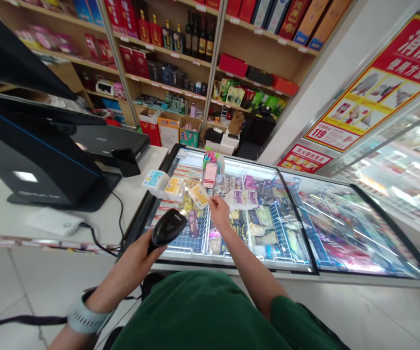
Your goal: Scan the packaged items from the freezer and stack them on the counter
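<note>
My left hand (140, 255), with a pale watch strap on its wrist, is wrapped round the handle of a black barcode scanner (169, 226). The scanner's head points forward over the glass top. My right hand (220, 212) pinches the edge of a flat yellow-and-white packet (198, 195) above the freezer's glass lid. Left of that packet lie a stack of blue-and-white packets (156, 181) and another yellow-and-white packet (174, 187). Just right of my right hand are purple-and-white packets (243, 199). Behind stands a container of colourful items (211, 158), partly blurred.
A chest freezer (315, 265) with sliding glass lids stretches to the right, with wire baskets inside. At left the counter (151, 165) carries a black checkout terminal (45, 150), a white device (55, 221) and cables. Stocked shelves (180, 53) stand behind.
</note>
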### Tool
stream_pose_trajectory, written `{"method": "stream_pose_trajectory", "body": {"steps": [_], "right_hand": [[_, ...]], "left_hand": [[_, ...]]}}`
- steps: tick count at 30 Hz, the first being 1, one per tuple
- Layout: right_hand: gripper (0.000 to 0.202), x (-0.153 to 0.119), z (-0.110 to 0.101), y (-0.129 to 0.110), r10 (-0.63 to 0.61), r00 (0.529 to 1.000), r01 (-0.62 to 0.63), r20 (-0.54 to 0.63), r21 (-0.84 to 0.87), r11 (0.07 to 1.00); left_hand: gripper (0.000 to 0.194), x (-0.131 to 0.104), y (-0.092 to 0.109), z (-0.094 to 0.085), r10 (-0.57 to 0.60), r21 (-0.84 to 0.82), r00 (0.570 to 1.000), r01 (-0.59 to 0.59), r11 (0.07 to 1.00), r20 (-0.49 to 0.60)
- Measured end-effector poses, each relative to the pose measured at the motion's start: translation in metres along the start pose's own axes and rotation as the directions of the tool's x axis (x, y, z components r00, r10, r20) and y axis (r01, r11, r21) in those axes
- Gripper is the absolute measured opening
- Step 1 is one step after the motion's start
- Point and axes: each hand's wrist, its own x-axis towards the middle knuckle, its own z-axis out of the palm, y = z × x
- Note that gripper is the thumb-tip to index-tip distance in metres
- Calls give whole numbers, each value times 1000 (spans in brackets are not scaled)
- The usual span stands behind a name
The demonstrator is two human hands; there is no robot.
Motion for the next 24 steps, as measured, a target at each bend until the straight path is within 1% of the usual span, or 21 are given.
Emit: {"method": "stream_pose_trajectory", "body": {"steps": [2,3,9,14,18,21,23,24], "right_hand": [[20,-7,-10,1,-66,998,65,-11,-46,997],[20,-10,-15,1,-77,997,76,-17,-54,996],[18,-22,-34,3,-88,995,85,-49,-64,994],[18,-27,-43,4,-81,995,75,-58,-100,992],[19,-30,-44,11,-91,994,85,-55,-101,991],[21,-30,-44,18,-59,995,54,-83,-56,997],[22,-27,-45,24,11,993,-9,-116,23,1000],[23,-25,-46,28,66,988,-56,-140,76,996]], "left_hand": [[41,4,5,5,25,4,999,-25,1000,25],[41,5,7,7,32,5,999,-32,999,35],[39,12,16,20,72,22,994,-74,997,87],[38,16,15,28,75,59,992,-82,995,104],[38,19,17,30,84,56,990,-91,994,115],[39,19,22,29,66,37,992,-71,997,110],[41,20,23,28,58,22,992,-61,998,108],[41,20,22,28,58,18,992,-61,998,108]]}}
